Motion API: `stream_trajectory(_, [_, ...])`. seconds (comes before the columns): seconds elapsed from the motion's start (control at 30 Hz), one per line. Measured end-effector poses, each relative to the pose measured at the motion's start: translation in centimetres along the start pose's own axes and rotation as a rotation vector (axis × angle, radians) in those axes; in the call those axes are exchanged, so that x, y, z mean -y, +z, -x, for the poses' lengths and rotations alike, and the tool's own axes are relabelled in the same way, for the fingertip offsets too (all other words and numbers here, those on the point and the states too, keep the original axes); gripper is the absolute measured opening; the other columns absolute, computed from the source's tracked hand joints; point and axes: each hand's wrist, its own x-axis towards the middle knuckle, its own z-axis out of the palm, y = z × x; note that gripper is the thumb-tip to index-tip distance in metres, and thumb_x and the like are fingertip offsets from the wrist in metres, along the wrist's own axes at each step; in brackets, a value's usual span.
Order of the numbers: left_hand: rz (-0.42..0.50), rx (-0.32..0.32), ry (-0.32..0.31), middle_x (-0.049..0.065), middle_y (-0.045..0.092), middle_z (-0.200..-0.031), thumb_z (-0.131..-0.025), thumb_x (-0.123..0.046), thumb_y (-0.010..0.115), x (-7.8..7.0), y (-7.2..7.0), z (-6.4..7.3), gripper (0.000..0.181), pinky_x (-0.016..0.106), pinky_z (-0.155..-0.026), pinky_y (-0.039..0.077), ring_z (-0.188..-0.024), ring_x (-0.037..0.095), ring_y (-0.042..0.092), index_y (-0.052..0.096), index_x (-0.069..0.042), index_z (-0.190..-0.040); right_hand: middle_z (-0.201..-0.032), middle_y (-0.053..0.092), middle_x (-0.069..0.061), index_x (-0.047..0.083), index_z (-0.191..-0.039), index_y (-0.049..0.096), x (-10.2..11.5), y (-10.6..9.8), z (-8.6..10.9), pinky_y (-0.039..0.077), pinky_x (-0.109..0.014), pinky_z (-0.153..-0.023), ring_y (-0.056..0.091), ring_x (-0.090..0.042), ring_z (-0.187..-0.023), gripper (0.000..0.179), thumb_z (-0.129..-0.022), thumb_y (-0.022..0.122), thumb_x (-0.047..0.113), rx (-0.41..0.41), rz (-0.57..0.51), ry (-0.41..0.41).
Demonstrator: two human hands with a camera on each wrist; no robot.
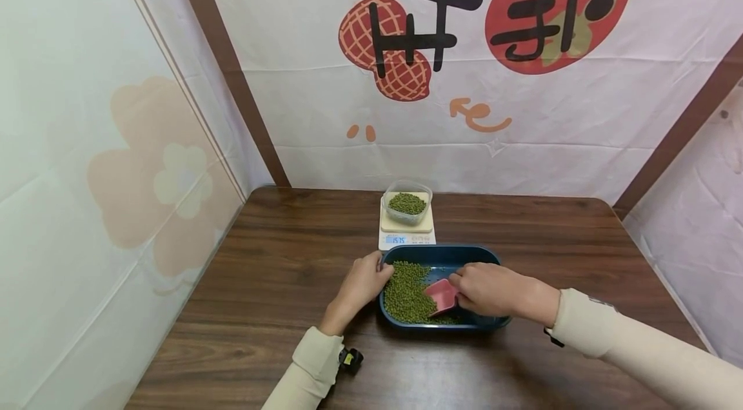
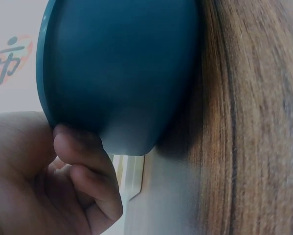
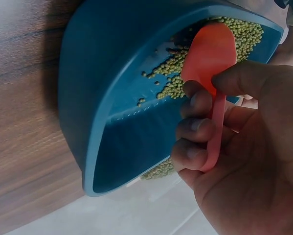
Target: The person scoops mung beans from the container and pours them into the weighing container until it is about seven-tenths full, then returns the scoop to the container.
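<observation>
scale display: 1575, decimal point unclear; wall cloth: black characters including 柿

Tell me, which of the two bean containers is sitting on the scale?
The small clear tub, up on the scale near the table's back edge. The other, the blue tray, is larger, opaque and in front of the scale.

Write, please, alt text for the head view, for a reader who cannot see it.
A person's right hand holds a pink scoop at green beans in a blue tray, and the left hand grips the tray's far left corner. Behind the tray, on a wooden table, a clear tub of beans stands on a scale.
</observation>
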Motion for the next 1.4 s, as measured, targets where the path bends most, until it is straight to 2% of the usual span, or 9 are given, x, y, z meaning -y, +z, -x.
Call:
stream_trajectory(0.17, [-0.002,0.005,-0.006,-0.002,0.05,-0.062,-0.103,-0.021,0.059,-0.1,-0.1,0.0,0.025,0.028,-0.047,0.04,-0.046,0.013,0.05,0.05,-0.013,-0.081,-0.073,0.055,0.007,0.012,-0.091,0.066,0.2,-0.3,-0.6,0.036,-0.024,-0.061,0.044,-0.004,-0.064,0.009,-0.098,0.069,0.016,0.014,0.01,0.002])
stream_trajectory(0.37, [-0.004,0.014,-0.022,-0.002,0.051,-0.062,-0.102,-0.02,0.059,-0.2,-0.1,0.0,0.022,0.028,-0.047,0.04,-0.046,0.013,0.05,0.051,-0.013,-0.082,-0.078,0.061,0.004,0.008,-0.1,0.07,0.6,-0.5,-1.2,0.04,-0.023,-0.062,0.047,-0.004,-0.067,0.009,-0.1,0.069,0.017,0.048,-0.008,0.015])
stream_trajectory(0.7, [0.003,0.016,-0.035,-0.001,0.051,-0.063,-0.101,-0.02,0.058,-0.4,-0.2,0.1,0.021,0.029,-0.046,0.041,-0.046,0.013,0.051,0.05,-0.013,-0.082,-0.077,0.06,0.005,0.007,-0.105,0.071,1.2,-0.3,-2.1,0.04,-0.023,-0.062,0.048,-0.004,-0.067,0.011,-0.101,0.068,0.017,0.057,0.0,-0.002])
stream_trajectory(0.97, [0.003,0.015,-0.035,0.0,0.052,-0.063,-0.101,-0.02,0.058,-0.4,-0.2,0.2,0.022,0.029,-0.047,0.043,-0.045,0.014,0.052,0.05,-0.013,-0.082,-0.077,0.06,0.005,0.009,-0.103,0.069,1.8,-0.1,-2.8,0.04,-0.024,-0.062,0.048,-0.005,-0.067,0.009,-0.101,0.068,0.017,0.08,-0.026,0.017])
stream_trajectory(1.13, [0.005,0.013,-0.033,0.001,0.052,-0.063,-0.102,-0.02,0.058,-0.6,-0.2,0.3,0.024,0.03,-0.047,0.043,-0.045,0.014,0.052,0.049,-0.013,-0.082,-0.087,0.069,0.001,0.01,-0.105,0.07,2.0,0.3,-3.2,0.047,-0.025,-0.066,0.058,-0.006,-0.075,0.009,-0.1,0.068,0.017,0.063,-0.007,-0.012])
stream_trajectory(1.2, [0.007,0.015,-0.034,0.001,0.052,-0.063,-0.103,-0.02,0.057,-0.6,-0.2,0.3,0.024,0.03,-0.047,0.043,-0.045,0.015,0.052,0.048,-0.013,-0.082,-0.094,0.073,0.0,0.008,-0.11,0.071,2.1,0.3,-3.3,0.052,-0.026,-0.069,0.063,-0.007,-0.08,0.013,-0.1,0.067,0.016,0.069,-0.016,-0.018])
stream_trajectory(1.4, [0.015,0.021,-0.036,0.001,0.052,-0.065,-0.103,-0.019,0.058,-0.4,-0.2,0.2,0.023,0.029,-0.046,0.043,-0.045,0.014,0.053,0.049,-0.012,-0.082,-0.094,0.071,0.003,0.012,-0.107,0.069,2.4,0.5,-4.0,0.056,-0.028,-0.073,0.063,-0.007,-0.08,0.009,-0.102,0.066,0.018,0.112,-0.039,-0.018])
